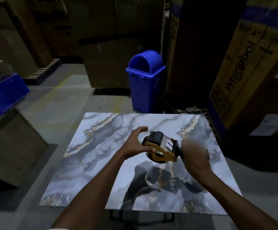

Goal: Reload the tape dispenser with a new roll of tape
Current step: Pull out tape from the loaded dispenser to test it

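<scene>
Over the table (101,163), the right hand (195,154) grips the dispenser (161,145) by its handle. The left hand (135,144), spread wide, thumbs its side, probably seating the roll (157,160); threading likely follows.

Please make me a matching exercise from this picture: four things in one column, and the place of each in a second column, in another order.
1 tape dispenser
2 blue bin
3 blue crate
4 Whirlpool box

A far left of the view
B held above the marble table
C on the floor beyond the table
D right of the table

Pairs: 1-B, 2-C, 3-A, 4-D
</scene>
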